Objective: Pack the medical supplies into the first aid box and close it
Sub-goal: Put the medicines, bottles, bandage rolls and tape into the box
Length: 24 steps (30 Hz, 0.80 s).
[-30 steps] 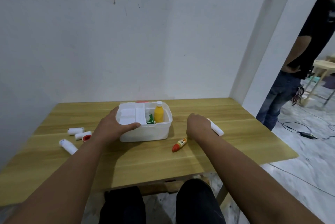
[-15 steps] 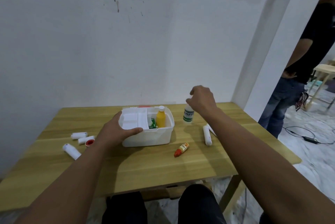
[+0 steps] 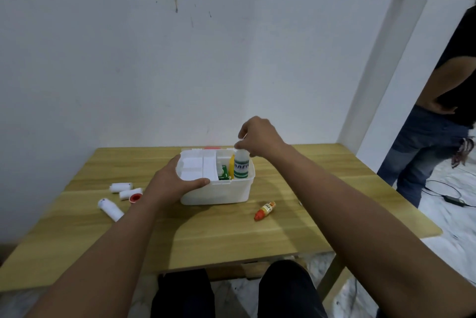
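The white first aid box (image 3: 231,191) stands open at the middle of the wooden table (image 3: 231,235). My left hand (image 3: 170,184) grips its front left corner over the white inner tray. My right hand (image 3: 260,138) pinches the cap of a white bottle with a green label (image 3: 241,166), which hangs upright in the box's right compartment. Beside it in the box are a yellow bottle (image 3: 231,168) and a green packet (image 3: 224,172). A small orange bottle with a red cap (image 3: 264,211) lies on the table in front of the box, to its right.
Three white rolls (image 3: 121,187) (image 3: 128,193) (image 3: 110,209) and a red-ringed tape (image 3: 135,198) lie left of the box. A white wall stands close behind the table. A person in jeans (image 3: 427,142) stands at the right, with cables on the floor.
My right hand rose from the table, took the green-labelled bottle standing right of the box, and carried it left into the box's right compartment. My left hand stayed on the box.
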Motion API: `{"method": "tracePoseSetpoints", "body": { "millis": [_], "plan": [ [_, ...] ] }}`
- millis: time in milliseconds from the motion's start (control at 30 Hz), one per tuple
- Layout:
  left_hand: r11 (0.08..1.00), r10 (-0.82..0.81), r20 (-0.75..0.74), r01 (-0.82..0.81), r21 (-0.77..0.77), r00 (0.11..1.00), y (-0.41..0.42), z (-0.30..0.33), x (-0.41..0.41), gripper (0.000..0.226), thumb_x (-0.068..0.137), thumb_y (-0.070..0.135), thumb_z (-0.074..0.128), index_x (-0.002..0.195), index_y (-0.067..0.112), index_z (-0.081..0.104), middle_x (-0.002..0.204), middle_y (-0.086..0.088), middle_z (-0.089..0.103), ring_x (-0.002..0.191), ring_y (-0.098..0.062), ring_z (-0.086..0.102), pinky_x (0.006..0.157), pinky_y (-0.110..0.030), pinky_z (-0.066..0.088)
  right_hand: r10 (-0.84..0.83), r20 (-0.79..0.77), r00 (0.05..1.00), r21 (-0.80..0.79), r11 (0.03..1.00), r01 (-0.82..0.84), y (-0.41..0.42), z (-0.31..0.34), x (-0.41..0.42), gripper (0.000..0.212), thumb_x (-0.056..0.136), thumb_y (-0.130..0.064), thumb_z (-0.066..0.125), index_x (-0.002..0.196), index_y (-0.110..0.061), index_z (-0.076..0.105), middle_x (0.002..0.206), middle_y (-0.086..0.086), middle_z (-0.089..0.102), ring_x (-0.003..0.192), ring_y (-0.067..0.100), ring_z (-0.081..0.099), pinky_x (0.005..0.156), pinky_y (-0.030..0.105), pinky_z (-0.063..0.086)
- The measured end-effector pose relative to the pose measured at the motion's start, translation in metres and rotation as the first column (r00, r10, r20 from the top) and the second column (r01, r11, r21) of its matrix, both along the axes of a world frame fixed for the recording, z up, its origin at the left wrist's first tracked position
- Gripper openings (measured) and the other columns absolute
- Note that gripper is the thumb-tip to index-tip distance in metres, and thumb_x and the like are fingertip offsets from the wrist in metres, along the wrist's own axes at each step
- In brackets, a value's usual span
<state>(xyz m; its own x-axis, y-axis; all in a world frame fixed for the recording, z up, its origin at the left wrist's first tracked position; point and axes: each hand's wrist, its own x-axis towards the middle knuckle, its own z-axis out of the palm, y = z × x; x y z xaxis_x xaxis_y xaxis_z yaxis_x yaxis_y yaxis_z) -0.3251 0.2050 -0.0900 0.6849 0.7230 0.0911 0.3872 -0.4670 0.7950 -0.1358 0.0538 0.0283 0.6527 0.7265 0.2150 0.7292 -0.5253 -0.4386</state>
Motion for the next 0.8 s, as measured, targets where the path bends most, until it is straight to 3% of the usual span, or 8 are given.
{"method": "tracePoseSetpoints", "body": {
  "millis": [133, 233, 333, 433, 567, 667, 800],
  "plan": [
    [1.000, -0.002, -0.019, 0.002, -0.003, 1.000, 0.001, 0.000, -0.001, 0.124, 0.057, 0.072, 0.085, 0.159, 0.028, 0.029, 0.159, 0.001, 0.042, 0.139, -0.028, 0.044, 0.103, -0.046, 0.047, 0.023, 0.042, 0.999, -0.100, 0.995, -0.018, 0.013, -0.033, 0.004, 0.025, 0.080, -0.013, 0.083, 0.104, -0.008, 0.075, 0.099, 0.008, 0.075, 0.065, 0.022, 0.072, 0.073, 0.035, 0.063],
    [1.000, -0.001, 0.001, 0.001, 0.015, 1.000, 0.000, 0.000, 0.001, 0.118, 0.062, 0.065, 0.086, 0.159, 0.026, 0.031, 0.159, 0.001, 0.043, 0.140, -0.027, 0.043, 0.103, -0.044, 0.046, 0.065, 0.099, 0.993, -0.151, 0.987, -0.049, 0.018, -0.051, 0.006, 0.027, 0.078, -0.012, 0.080, 0.105, -0.013, 0.076, 0.107, 0.006, 0.075, 0.087, 0.023, 0.069, 0.075, 0.032, 0.057],
    [1.000, 0.005, -0.002, -0.005, 0.026, 1.000, -0.002, 0.000, 0.002, 0.117, 0.064, 0.062, 0.087, 0.159, 0.025, 0.030, 0.160, 0.000, 0.042, 0.141, -0.028, 0.042, 0.105, -0.046, 0.044, 0.074, 0.110, 0.991, -0.127, 0.990, -0.060, 0.013, -0.050, 0.008, 0.036, 0.080, -0.028, 0.082, 0.113, -0.016, 0.074, 0.110, 0.002, 0.074, 0.101, 0.021, 0.068, 0.083, 0.036, 0.058],
    [1.000, 0.012, -0.010, -0.012, 0.017, 1.000, 0.001, -0.001, 0.002, 0.120, 0.061, 0.066, 0.086, 0.159, 0.025, 0.030, 0.160, 0.000, 0.042, 0.141, -0.028, 0.042, 0.107, -0.047, 0.045, 0.017, 0.146, 0.989, -0.040, 0.999, -0.011, -0.002, -0.039, 0.011, 0.032, 0.086, -0.043, 0.073, 0.110, -0.022, 0.073, 0.106, -0.005, 0.070, 0.098, 0.017, 0.065, 0.082, 0.036, 0.057],
    [1.000, 0.005, -0.006, -0.005, 0.013, 1.000, 0.004, -0.002, 0.001, 0.124, 0.053, 0.075, 0.084, 0.156, 0.028, 0.036, 0.155, 0.001, 0.048, 0.136, -0.027, 0.047, 0.105, -0.049, 0.048, -0.068, 0.071, 0.995, 0.047, 0.997, 0.065, -0.030, -0.034, 0.009, 0.008, 0.082, -0.028, 0.065, 0.084, -0.022, 0.071, 0.085, -0.009, 0.068, 0.083, 0.017, 0.066, 0.068, 0.031, 0.055],
    [1.000, 0.003, -0.018, -0.002, 0.022, 1.000, 0.003, -0.002, 0.002, 0.121, 0.055, 0.074, 0.084, 0.156, 0.028, 0.036, 0.154, 0.001, 0.049, 0.135, -0.028, 0.048, 0.102, -0.049, 0.050, -0.016, -0.063, 0.998, -0.156, 0.988, 0.006, -0.046, -0.041, 0.002, 0.008, 0.079, -0.019, 0.071, 0.087, -0.018, 0.070, 0.081, -0.003, 0.071, 0.079, 0.020, 0.071, 0.064, 0.030, 0.058],
    [1.000, 0.005, -0.037, -0.005, 0.016, 0.999, 0.004, -0.003, 0.002, 0.132, 0.044, 0.085, 0.079, 0.156, 0.029, 0.035, 0.154, 0.001, 0.049, 0.135, -0.028, 0.048, 0.102, -0.051, 0.050, 0.106, -0.132, 0.986, -0.481, 0.862, -0.157, -0.053, -0.058, -0.014, 0.053, 0.077, -0.010, 0.079, 0.123, -0.022, 0.055, 0.099, -0.001, 0.062, 0.084, 0.020, 0.069, 0.062, 0.030, 0.055]
  ]
}}
